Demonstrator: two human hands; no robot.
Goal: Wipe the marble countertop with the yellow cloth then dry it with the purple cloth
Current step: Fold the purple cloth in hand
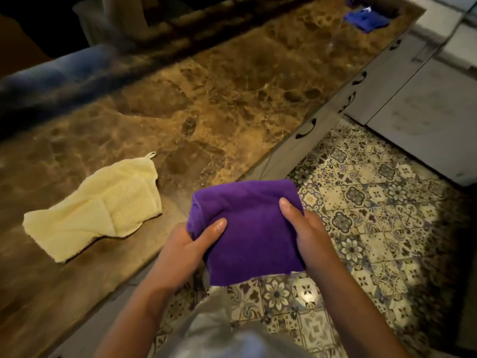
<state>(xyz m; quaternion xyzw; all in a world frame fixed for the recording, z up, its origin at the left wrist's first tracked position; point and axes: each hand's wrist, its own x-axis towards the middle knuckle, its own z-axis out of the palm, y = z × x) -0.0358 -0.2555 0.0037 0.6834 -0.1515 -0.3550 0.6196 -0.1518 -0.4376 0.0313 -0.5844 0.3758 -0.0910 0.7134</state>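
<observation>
While yellow cloth (94, 209) lies on countertop (232, 99), left hand (192, 241), right hand (305, 228) grip purple cloth (250, 228) between them.

I hold the folded drying cloth (247, 228) between my two hands, my left hand (191, 244) at its left edge and my right hand (307, 233) at its right, thumbs on top. The cloth hangs partly over the front edge of the marble countertop (232, 99) and partly over the tiled floor (374, 228), which lies below and to the right of my grip. The wiping cloth (95, 210) lies flat on the countertop to the left of my grip, apart from it. Far beyond my grip, to the right, another cloth (366, 19) sits at the countertop's far end. Cabinet drawers (322, 125) run under the counter edge, ahead of my right hand.
</observation>
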